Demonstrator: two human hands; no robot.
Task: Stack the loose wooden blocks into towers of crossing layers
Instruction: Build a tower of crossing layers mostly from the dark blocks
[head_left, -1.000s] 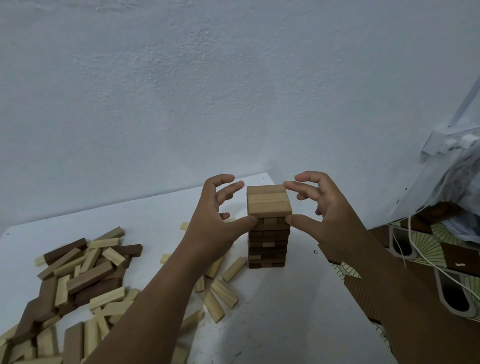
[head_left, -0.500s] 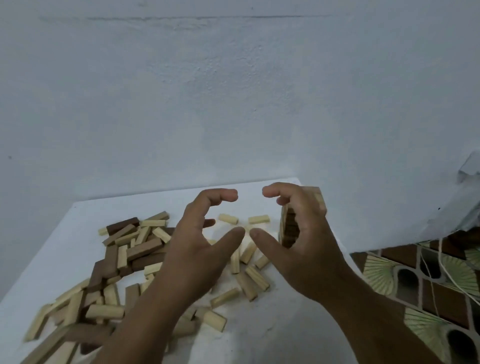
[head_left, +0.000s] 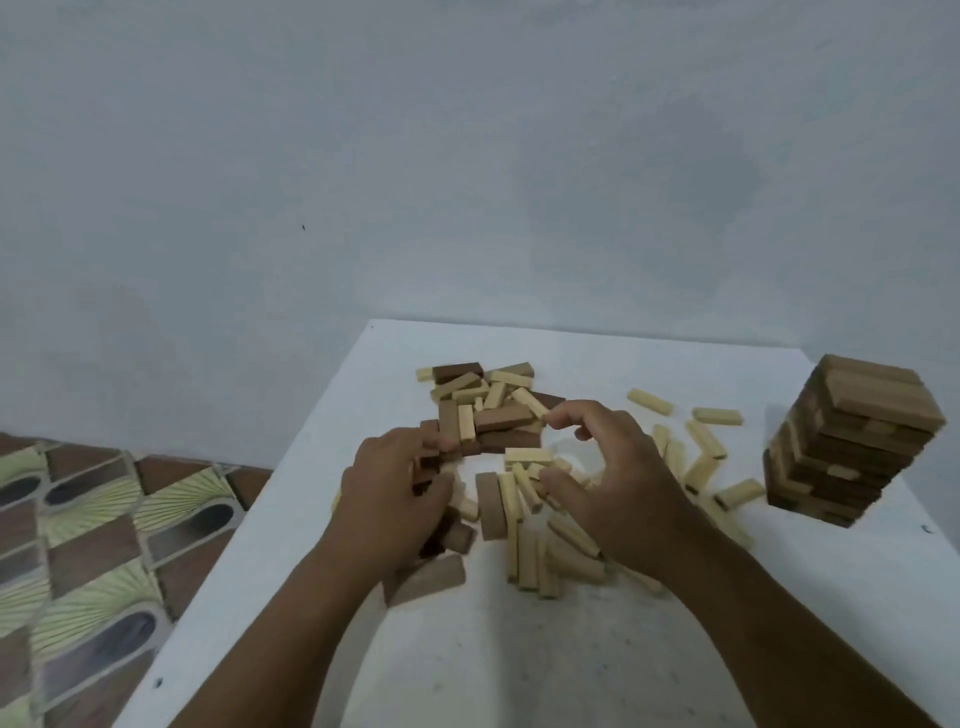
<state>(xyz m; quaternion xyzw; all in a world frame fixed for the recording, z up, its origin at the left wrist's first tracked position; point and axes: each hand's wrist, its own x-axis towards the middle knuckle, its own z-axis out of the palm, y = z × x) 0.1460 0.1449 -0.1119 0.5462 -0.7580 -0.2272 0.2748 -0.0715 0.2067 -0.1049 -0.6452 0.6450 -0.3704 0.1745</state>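
A pale plastered wall is seen at the far side, and patterned floor tiles at the left. A white table is set against the wall. A finished tower is stood at its far right edge. Loose blocks are scattered across the middle. The left hand is laid on dark blocks, fingers curled among them; whether one is gripped cannot be told. The right hand is held over pale blocks, thumb and fingers arched apart, nothing visibly pinched.
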